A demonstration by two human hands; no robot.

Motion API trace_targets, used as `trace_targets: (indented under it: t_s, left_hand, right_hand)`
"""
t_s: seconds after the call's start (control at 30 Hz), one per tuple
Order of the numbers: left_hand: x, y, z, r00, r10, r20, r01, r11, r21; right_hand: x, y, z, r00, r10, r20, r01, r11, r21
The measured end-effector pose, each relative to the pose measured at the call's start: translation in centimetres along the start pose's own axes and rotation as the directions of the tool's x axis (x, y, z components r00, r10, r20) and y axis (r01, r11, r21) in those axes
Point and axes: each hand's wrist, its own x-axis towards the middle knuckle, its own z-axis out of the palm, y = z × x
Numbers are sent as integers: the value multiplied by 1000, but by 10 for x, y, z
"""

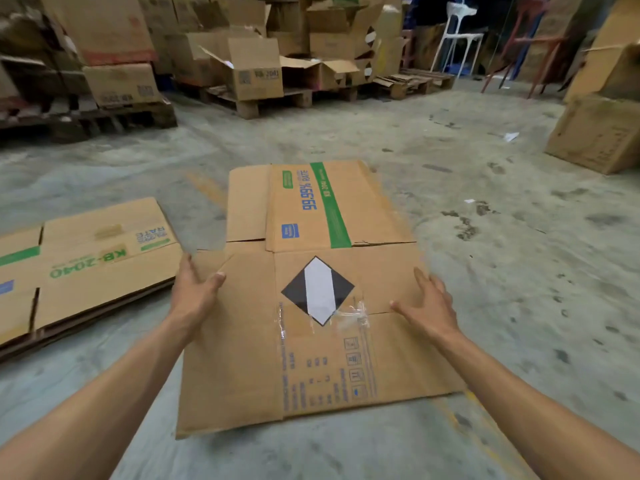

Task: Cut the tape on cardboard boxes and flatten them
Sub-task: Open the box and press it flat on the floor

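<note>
Flattened box (311, 341) on floor. Left hand (194, 292) grips its edge; right hand (427, 306) rests flat, fingers straight. Loose tape (353, 315) may snag while stacking.

Place: a warehouse or storage hall.
Floor: bare, stained concrete floor (450, 161).
Stock: opened cardboard boxes (254, 69) are stacked on wooden pallets (242, 100).
Sorted material: flattened cartons (86, 258) are piled on the floor.
</note>
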Motion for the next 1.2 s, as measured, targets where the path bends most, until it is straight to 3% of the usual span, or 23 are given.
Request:
trace_targets:
  t_s: [0.1,0.2,0.27,0.37,0.53,0.6,0.67,0.77,0.87,0.9,1.0,1.1,1.2]
  left_hand:
    - [21,-14,13,960,-204,193,212,977,-20]
    - [28,-30,29,917,-316,243,320,947,24]
    - [30,-38,39,913,-338,226,330,941,76]
    - [30,-43,49,902,-391,183,379,920,99]
    - [25,-39,52,899,-428,98,426,904,33]
    - [17,-29,56,868,-468,165,484,872,-71]
    - [4,-14,63,839,-463,286,516,843,-150]
    - [-14,0,78,816,-414,405,510,844,-165]
    - [-31,13,97,779,-382,497,508,849,-144]
    - [-38,19,103,768,-371,522,500,857,-126]
    - [-53,34,113,720,-334,608,426,905,-6]
    - [-59,31,107,667,-309,677,309,943,126]
    - [-56,16,101,766,-216,605,162,976,143]
  right_hand:
    - [3,6,24,960,-50,277,39,998,42]
    - [1,13,48,900,-69,431,171,964,-202]
    - [1,16,54,929,-122,350,242,914,-325]
    - [3,21,54,947,-162,277,261,890,-374]
    - [-2,15,51,967,-172,186,245,823,-513]
    - [-5,5,48,962,-235,140,273,851,-450]
    - [-12,-12,44,951,-257,171,292,929,-229]
    - [-31,-51,35,871,-235,430,185,970,157]
    - [-47,-82,38,755,-230,614,227,970,84]
    - [-51,-86,42,761,-234,605,285,958,12]
    - [-51,-76,52,873,-238,425,344,919,-192]
    - [-56,-39,45,904,-254,344,351,899,-261]
    - [-55,9,21,879,-335,340,428,869,-249]
